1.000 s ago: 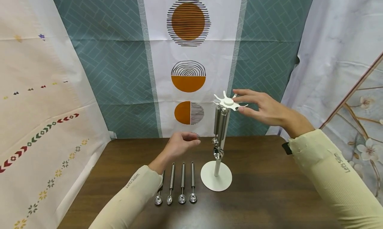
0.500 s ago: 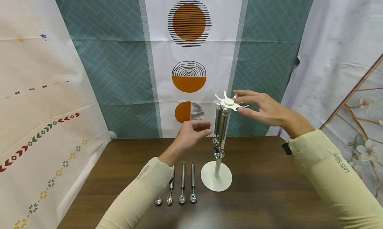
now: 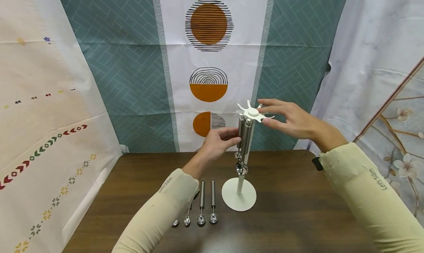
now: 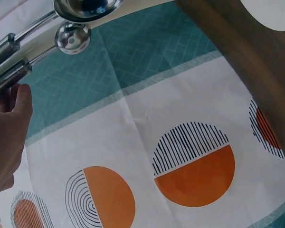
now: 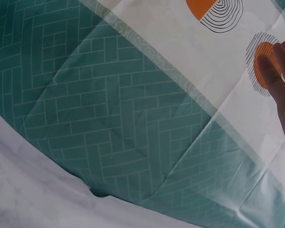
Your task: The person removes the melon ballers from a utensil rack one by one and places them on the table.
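Note:
A white utensil stand (image 3: 241, 194) with a round base, a pole and a hooked top stands right of centre in the head view. Steel melon ballers hang from its left side, bowls down. My left hand (image 3: 216, 144) pinches the handle of a melon baller (image 3: 240, 129) there, thumb in front. In the left wrist view, fingertips (image 4: 23, 97) meet the handle of a melon baller with a small round bowl (image 4: 73, 38); a larger bowl hangs beside it. My right hand (image 3: 288, 118) holds the stand's hooked top (image 3: 253, 112), thumb below and fingers above.
Several more melon ballers (image 3: 201, 219) lie in a row on the brown table (image 3: 285, 209), left of the base, partly covered by the left sleeve (image 3: 165, 209). A patterned cloth (image 3: 132, 61) hangs behind the table, with pale curtains at both sides.
My left hand has risen and moved right to the hanging melon ballers and has taken hold of a handle. The right hand stays at the stand's top.

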Demonstrator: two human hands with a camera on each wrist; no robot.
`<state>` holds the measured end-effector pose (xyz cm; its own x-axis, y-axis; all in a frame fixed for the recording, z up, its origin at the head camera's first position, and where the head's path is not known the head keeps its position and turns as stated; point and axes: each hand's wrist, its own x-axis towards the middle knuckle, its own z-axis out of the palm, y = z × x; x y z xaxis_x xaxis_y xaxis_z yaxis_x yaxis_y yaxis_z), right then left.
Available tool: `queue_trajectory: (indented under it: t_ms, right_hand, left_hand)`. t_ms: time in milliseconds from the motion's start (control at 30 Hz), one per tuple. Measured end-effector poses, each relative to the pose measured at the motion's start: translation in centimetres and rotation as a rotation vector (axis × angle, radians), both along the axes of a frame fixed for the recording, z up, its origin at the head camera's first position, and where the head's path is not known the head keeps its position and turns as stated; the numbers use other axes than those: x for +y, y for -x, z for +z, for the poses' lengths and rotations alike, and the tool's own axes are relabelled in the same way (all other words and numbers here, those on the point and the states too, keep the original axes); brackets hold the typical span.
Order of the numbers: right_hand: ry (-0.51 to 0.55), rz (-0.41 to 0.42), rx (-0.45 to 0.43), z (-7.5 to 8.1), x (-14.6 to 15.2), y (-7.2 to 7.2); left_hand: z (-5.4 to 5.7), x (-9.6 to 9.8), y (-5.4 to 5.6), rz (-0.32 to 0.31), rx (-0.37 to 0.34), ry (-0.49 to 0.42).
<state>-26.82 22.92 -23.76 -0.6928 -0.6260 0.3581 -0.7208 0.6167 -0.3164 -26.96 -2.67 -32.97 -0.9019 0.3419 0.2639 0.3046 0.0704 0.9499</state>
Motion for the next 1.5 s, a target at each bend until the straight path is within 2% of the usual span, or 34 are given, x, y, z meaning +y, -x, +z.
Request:
queue_trajectory:
  t_ms: [367, 700, 833, 967, 1267, 1500]
  right_hand:
    - [0.000, -0.002, 0.007, -0.1, 0.0, 0.2]
    - [0.001, -0.006, 0.004, 0.0, 0.0, 0.1]
    - [-0.002, -0.007, -0.002, 0.0, 0.0, 0.0]
    - [-0.004, -0.004, 0.002, 0.0, 0.0, 0.0]
    - [-0.004, 0.001, 0.005, 0.0, 0.0, 0.0]
    - [0.002, 0.011, 0.015, -0.1, 0.0, -0.1]
  left_hand:
    - [0.1, 0.1, -0.1, 0.028, 0.071, 0.037]
    - [0.9, -1.7, -0.3, 0.075, 0.077, 0.072]
    - [0.8, -2.4, -0.4, 0.095, 0.072, 0.091]
    - [-0.1, -3.1, -0.5, 0.124, 0.053, 0.111]
    - [-3.1, -4.6, -0.7, 0.153, -0.003, 0.118]
    - [-4.7, -5.7, -0.6, 0.201, -0.044, 0.099]
